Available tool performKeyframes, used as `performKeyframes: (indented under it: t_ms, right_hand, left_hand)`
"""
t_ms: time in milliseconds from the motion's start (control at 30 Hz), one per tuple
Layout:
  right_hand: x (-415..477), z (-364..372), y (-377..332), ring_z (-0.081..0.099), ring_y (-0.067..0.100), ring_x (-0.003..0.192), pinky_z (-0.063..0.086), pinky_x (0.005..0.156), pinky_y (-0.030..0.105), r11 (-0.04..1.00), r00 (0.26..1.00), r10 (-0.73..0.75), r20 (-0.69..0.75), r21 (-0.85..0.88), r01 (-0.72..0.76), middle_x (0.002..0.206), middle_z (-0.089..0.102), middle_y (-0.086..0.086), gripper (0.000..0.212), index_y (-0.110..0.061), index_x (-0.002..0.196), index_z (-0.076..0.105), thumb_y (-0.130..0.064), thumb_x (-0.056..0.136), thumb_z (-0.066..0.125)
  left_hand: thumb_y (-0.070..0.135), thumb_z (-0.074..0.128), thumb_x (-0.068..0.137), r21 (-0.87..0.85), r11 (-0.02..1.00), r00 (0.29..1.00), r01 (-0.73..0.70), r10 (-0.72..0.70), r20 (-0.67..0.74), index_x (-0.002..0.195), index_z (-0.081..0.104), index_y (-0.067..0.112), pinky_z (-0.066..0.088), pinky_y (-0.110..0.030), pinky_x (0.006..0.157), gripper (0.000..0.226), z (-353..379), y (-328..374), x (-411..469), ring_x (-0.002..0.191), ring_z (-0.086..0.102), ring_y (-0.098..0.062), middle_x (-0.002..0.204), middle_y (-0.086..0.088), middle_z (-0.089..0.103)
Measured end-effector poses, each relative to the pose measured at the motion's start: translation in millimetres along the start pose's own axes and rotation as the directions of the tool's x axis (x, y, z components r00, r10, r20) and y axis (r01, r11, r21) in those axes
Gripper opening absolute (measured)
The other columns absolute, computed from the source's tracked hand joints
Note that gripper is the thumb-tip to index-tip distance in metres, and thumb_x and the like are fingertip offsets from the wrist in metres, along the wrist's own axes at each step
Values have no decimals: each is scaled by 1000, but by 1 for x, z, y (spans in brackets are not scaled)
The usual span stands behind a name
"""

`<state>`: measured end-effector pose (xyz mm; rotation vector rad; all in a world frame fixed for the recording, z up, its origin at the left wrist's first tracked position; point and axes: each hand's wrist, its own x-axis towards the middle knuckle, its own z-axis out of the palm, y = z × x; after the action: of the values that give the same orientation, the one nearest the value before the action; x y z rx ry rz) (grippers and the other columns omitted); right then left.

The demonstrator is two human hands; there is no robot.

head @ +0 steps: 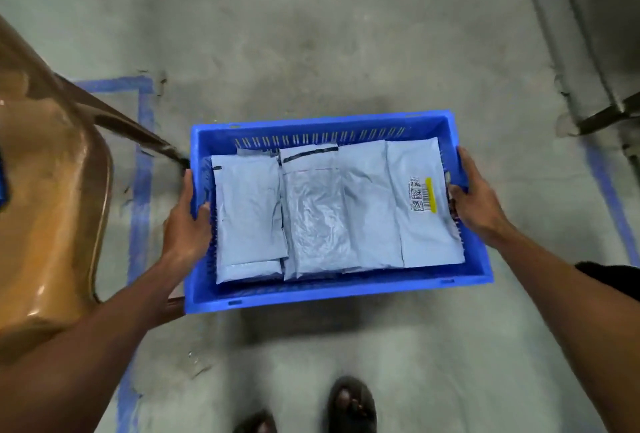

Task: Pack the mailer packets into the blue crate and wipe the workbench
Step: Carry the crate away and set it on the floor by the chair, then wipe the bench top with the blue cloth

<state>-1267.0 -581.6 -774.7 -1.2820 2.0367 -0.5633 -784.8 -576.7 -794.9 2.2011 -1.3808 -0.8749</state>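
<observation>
A blue crate (332,289) is held level above the concrete floor, a shadow under it. Several grey mailer packets (311,211) lie flat inside, side by side and overlapping. The rightmost packet (420,211) shows a barcode label with a yellow stripe. My left hand (187,228) grips the crate's left wall, thumb inside the rim. My right hand (479,205) grips the right wall, fingers curled over the rim.
A brown plastic chair (52,190) stands at the left, one dark leg reaching to the crate's left corner. Blue tape lines (142,169) mark the floor on both sides. A metal frame leg (602,114) stands at upper right. My sandalled feet (351,405) are below.
</observation>
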Motion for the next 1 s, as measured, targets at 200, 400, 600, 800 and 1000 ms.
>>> performKeyframes:
  t_ms: [200, 400, 600, 800, 1000]
  right_hand:
    - [29, 56, 24, 58, 27, 63, 55, 71, 50, 999, 998, 44, 36, 13, -45, 98, 67, 12, 72, -56, 145, 21, -10, 95, 44]
    - [32, 76, 24, 65, 31, 80, 56, 76, 45, 995, 992, 97, 78, -30, -95, 111, 65, 8, 79, -58, 144, 17, -6, 91, 43]
    - [15, 61, -23, 49, 43, 117, 41, 99, 54, 956, 995, 101, 22, -277, -91, 128, 54, 16, 61, -28, 141, 40, -11, 84, 53]
    - [-54, 35, -164, 62, 29, 102, 45, 87, 33, 982, 984, -71, 161, -164, 98, 123, 60, 7, 40, -19, 127, 57, -7, 89, 54]
    - [-139, 56, -348, 59, 24, 111, 44, 90, 29, 894, 790, -325, 520, -105, 436, 125, 62, 6, 36, -16, 125, 61, -6, 91, 52]
  left_hand:
    - [20, 49, 98, -88, 994, 997, 71, -70, 16, 142, 15, 67, 57, -57, 77, 73, 31, -45, 33, 79, 68, -37, 128, -5, 64]
    - [12, 53, 94, -111, 986, 991, 121, -114, 69, 143, 23, 61, 59, -46, 79, 76, 36, -59, 45, 87, 69, -21, 131, 2, 62]
    - [23, 58, 90, 103, 993, 992, 61, -72, 104, 141, 41, 31, 51, -52, 94, 54, 7, -14, 24, 114, 59, -33, 132, -10, 56]
    - [14, 57, 92, 146, 979, 960, -143, 101, 260, 130, 59, 21, 44, -23, 85, 39, -76, 79, -39, 98, 59, -12, 120, 0, 64]
    - [19, 52, 85, 188, 980, 983, -59, 24, 183, 118, 63, 28, 51, -31, 86, 36, -226, 104, -88, 101, 63, -20, 112, 4, 67]
